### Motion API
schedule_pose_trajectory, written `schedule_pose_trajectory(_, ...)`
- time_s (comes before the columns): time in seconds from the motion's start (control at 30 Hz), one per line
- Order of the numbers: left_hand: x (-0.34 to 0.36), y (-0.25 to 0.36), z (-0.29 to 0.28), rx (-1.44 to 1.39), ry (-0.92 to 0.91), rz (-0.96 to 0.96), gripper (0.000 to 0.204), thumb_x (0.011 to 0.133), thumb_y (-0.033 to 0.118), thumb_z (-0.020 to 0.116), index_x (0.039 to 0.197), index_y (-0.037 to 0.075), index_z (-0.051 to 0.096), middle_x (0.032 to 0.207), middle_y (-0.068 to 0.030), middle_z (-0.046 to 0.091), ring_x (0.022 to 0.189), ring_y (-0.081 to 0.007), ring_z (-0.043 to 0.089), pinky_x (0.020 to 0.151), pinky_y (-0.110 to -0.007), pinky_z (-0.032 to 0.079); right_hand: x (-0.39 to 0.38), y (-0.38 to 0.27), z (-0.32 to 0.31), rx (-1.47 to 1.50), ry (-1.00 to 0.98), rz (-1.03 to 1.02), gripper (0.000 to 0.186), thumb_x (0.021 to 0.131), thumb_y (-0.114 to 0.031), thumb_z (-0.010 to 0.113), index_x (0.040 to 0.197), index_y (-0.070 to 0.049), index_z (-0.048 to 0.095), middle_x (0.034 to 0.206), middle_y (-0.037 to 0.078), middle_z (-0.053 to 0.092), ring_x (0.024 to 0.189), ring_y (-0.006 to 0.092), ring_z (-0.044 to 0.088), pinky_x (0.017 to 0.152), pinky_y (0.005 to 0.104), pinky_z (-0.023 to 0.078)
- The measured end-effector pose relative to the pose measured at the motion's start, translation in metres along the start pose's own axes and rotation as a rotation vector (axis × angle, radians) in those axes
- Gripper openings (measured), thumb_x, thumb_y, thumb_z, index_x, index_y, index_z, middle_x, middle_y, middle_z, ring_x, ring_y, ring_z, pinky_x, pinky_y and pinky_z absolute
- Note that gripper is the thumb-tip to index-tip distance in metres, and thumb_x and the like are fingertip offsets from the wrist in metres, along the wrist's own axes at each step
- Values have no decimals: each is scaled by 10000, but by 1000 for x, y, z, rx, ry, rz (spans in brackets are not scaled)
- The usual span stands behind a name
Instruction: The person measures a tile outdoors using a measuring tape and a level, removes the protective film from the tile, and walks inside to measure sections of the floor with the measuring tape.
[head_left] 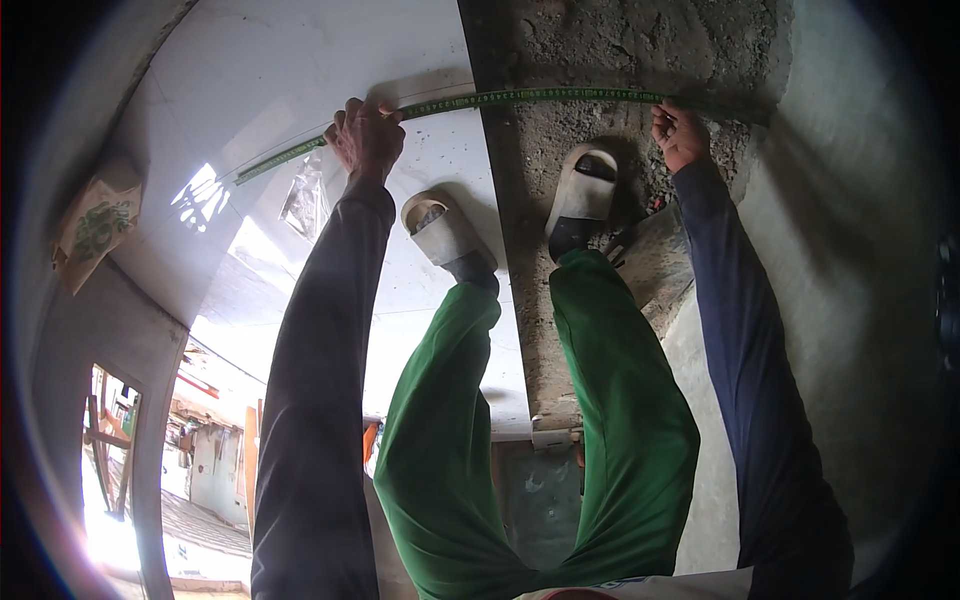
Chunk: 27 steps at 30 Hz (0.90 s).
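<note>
A green tape measure blade (545, 95) lies stretched from left to right, across white floor tiles and bare rough ground. My left hand (366, 138) grips the blade over the tiles, fingers closed around it, and the strip runs on past it to the left. On the right, my right hand (680, 135) pinches the blade above the rough ground. Beyond that hand the blade goes on toward the wall, where its end is hard to make out. Both arms reach forward in dark sleeves.
White tiles (270, 60) end in a straight edge beside rough grey ground (620, 45). A clear plastic wrapper (305, 200) lies near my left forearm. A paper bag (100, 225) stands by the left wall. A plain wall (850, 250) rises at right. My sandalled feet straddle the tile edge.
</note>
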<state>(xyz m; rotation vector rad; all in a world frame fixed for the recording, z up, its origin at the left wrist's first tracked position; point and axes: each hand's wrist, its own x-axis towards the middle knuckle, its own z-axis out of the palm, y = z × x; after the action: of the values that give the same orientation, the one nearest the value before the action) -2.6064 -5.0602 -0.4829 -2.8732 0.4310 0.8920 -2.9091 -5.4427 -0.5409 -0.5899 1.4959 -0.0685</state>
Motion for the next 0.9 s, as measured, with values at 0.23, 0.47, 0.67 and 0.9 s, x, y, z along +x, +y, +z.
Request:
schedule_pose_trajectory(0.23, 0, 0, -1, 12, 2, -1, 208, 845, 319, 780, 1031, 241, 727, 1116, -10, 643, 1137, -238, 568, 1023, -442, 359, 1, 1, -1, 19, 13, -3, 204, 857, -139, 768, 1005, -51, 660, 926, 97, 693, 767, 174, 631, 707, 323, 536)
schedule_pose_trajectory(0.47, 0, 2, 0, 7, 4, 0, 189, 849, 307, 771, 1024, 249, 729, 1117, -7, 642, 1147, -238, 567, 1029, -440, 359, 3, 2, -5, 18, -32, -9, 218, 865, -149, 775, 1019, -65, 646, 956, 82, 675, 806, 164, 620, 715, 324, 528)
schedule_pose_trajectory(0.67, 0, 0, 0, 18, 3, -2, 189, 850, 300, 770, 1026, 247, 729, 1122, -4, 643, 1145, -235, 568, 1024, -437, 359, -1, 1, -1, 8, -43, 4, 211, 895, -149, 762, 1041, -74, 628, 992, 74, 660, 830, 157, 605, 717, 322, 519)
schedule_pose_trajectory(0.9, 0, -1, 1, 9, 6, -3, 185, 848, 306, 771, 1014, 237, 730, 1120, -8, 646, 1140, -239, 567, 1029, -439, 355, -6, 0, 3, 25, -21, -39, 206, 856, -120, 770, 995, -32, 647, 924, 120, 682, 763, 178, 632, 662, 305, 528)
